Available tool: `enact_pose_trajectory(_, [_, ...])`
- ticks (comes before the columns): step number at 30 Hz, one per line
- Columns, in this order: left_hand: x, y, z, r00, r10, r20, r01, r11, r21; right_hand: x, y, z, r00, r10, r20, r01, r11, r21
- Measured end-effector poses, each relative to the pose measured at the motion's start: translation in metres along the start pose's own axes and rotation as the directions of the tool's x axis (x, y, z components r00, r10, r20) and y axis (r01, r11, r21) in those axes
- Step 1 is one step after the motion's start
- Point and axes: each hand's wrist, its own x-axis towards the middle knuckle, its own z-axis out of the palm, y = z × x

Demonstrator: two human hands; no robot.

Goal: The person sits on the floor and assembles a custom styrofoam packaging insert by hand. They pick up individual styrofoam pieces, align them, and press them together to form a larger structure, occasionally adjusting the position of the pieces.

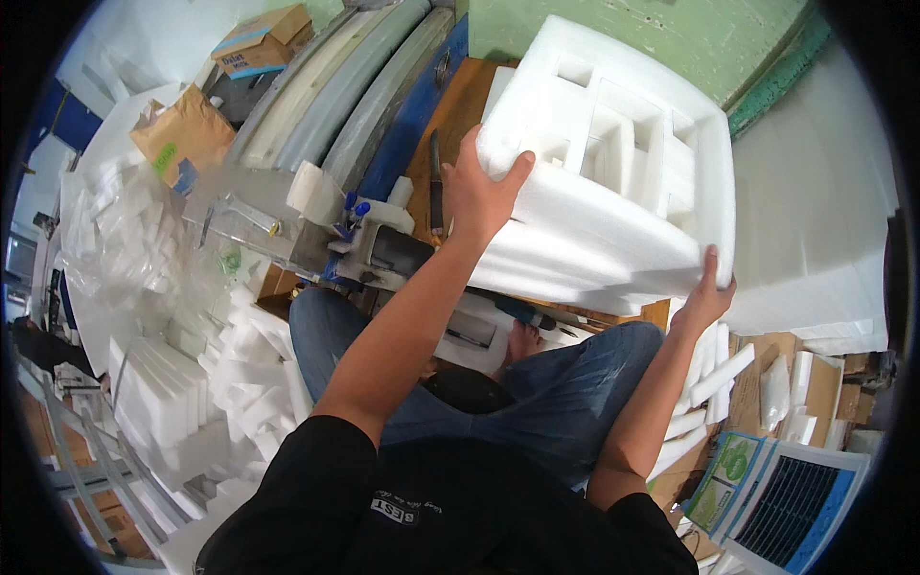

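A thick white foam block (589, 196) with several rectangular cut-outs is tilted above a wooden bench top (460, 110). My left hand (482, 192) grips its left near corner, with the thumb along the edge. At the right near corner, my right hand (704, 299) has its fingers pressed around the side. More white foam pieces (537, 259) lie stacked right below the block; whether it touches them I cannot tell. A long dark knife (436, 182) lies on the bench left of my left hand.
A metal device with blue knobs (369, 244) stands left of the bench. Foam offcuts (254, 383) pile at the left, beside plastic wrap (125, 230). Tall foam sheets (815, 220) stand at the right. A grilled unit (791, 508) sits at lower right. A tool (527, 311) lies near my knees.
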Motion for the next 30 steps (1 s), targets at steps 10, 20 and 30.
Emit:
enact_pose_trajectory(10, [-0.001, -0.007, 0.006, 0.995, 0.075, -0.06, -0.076, 0.997, -0.023, -0.003, -0.002, -0.002, 1.0, -0.027, 0.015, 0.027, 0.998, 0.063])
enact_pose_trajectory(20, [0.003, -0.017, 0.01, 0.995, 0.089, -0.038, -0.091, 0.994, -0.056, -0.01, -0.006, 0.004, 1.0, -0.012, 0.017, 0.011, 0.998, 0.064])
enact_pose_trajectory(30, [0.006, -0.033, 0.02, 0.977, 0.162, -0.137, -0.157, 0.987, 0.045, -0.014, -0.007, 0.005, 1.0, -0.023, 0.011, 0.023, 1.0, 0.016])
